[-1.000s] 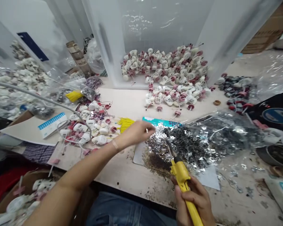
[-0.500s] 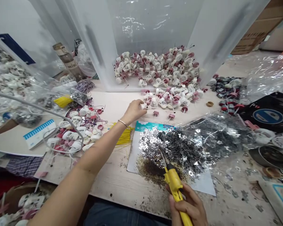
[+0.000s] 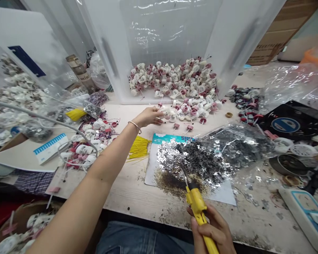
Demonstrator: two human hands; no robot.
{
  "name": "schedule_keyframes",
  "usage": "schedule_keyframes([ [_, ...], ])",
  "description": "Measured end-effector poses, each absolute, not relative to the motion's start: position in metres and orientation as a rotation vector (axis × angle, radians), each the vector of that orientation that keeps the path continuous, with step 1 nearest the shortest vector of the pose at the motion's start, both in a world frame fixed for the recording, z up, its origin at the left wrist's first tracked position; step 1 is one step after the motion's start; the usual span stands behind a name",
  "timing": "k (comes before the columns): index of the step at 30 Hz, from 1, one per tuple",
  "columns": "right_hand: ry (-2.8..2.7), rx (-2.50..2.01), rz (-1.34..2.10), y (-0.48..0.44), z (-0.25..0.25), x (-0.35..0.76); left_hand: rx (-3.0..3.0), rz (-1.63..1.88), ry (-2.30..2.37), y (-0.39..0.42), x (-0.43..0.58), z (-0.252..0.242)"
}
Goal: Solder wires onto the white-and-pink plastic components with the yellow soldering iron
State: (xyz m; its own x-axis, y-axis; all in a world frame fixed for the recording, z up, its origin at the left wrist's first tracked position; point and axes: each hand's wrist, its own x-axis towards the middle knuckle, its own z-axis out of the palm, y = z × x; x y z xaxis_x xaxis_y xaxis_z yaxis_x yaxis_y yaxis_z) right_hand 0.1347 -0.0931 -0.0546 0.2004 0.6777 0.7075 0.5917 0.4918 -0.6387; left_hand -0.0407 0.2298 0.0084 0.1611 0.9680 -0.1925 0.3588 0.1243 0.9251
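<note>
My left hand (image 3: 148, 116) is stretched far forward across the bench, fingers closed on a small white-and-pink part (image 3: 164, 112) at the near edge of a big pile of such parts (image 3: 182, 88). My right hand (image 3: 210, 233) stays near the front edge, wrapped round the yellow handle of a soldering iron (image 3: 197, 204). The iron's dark tip rests over a scorched patch on a white sheet (image 3: 222, 194), beside a heap of small shiny metal pieces (image 3: 201, 160).
A translucent plastic bin (image 3: 113, 60) lies on its side behind the pile. Yellow wires (image 3: 139, 148) and more white parts (image 3: 90, 141) lie left. Clear bags (image 3: 288, 84), a black tray (image 3: 294, 123) and a metal dish (image 3: 288, 164) crowd the right.
My left hand has moved from the metal pieces forward to the white-and-pink pile and closed on a part. The right hand with the iron has stayed put.
</note>
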Motion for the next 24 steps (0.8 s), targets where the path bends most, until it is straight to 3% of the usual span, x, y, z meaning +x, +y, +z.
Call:
schedule_keyframes([
  [15, -1.401, -1.191, 0.083, -0.096, -0.051, 0.142, 1.306, 1.371, 1.169, 0.228, -0.037, 0.036],
  [17, -1.368, -1.218, 0.089, -0.098, -0.05, 0.141, 1.456, 1.172, 1.124, 0.209, -0.038, 0.045],
  [24, -1.112, -1.238, 0.147, -0.098, -0.04, 0.135, 1.741, -0.091, 0.89, 0.089, -0.029, 0.065],
])
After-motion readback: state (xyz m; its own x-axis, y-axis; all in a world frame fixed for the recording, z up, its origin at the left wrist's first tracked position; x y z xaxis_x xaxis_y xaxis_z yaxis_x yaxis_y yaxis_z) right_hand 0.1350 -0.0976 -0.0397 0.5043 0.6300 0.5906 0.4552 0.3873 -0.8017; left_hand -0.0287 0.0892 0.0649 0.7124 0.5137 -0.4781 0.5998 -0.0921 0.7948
